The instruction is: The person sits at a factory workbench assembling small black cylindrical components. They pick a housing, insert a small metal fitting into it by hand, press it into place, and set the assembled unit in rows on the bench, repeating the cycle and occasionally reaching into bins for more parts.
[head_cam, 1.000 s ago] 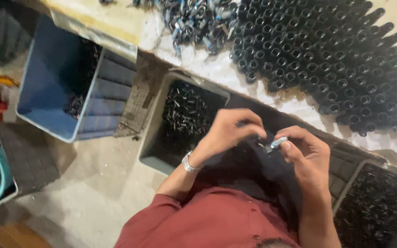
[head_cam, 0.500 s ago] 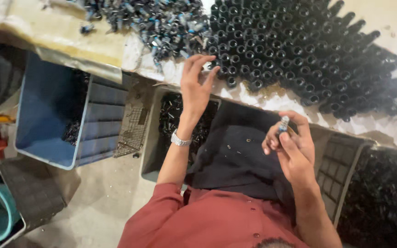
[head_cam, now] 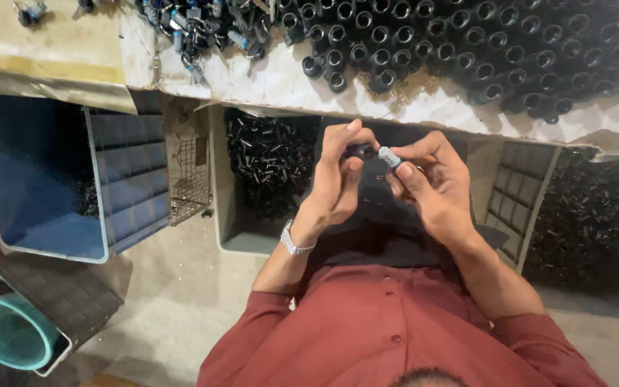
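Lower left corner: teal bucket (head_cam: 5, 331) on the floor, beside a dark crate.
Left side: blue bin (head_cam: 44, 183), nearly bare inside, with a small wire mesh basket (head_cam: 189, 183) just to its right.
Upper left: pale worktop (head_cam: 59, 50) with a loose heap of small blue-grey metal parts (head_cam: 202, 29).
Upper middle to upper right: upright black tubes (head_cam: 467, 50), packed close in rows on the worktop.
Centre, below the worktop edge: grey bin (head_cam: 270, 172) full of small black pieces.
Centre, left hand (head_cam: 338, 179): raised over the lap, thumb and fingers pinched on a small black cap (head_cam: 358, 150); a metal watch sits at the wrist.
Centre, right hand (head_cam: 435, 186): fingertips pressed around a small blue-grey insert (head_cam: 390, 158), its tip aimed at the cap, the two just beside each other.
Step in hand: by the look of it, fitting the insert into the cap.
Next move: likely needs the two lined up end to end and pushed squarely.
Right side: another bin (head_cam: 585, 222) heaped with black pieces.
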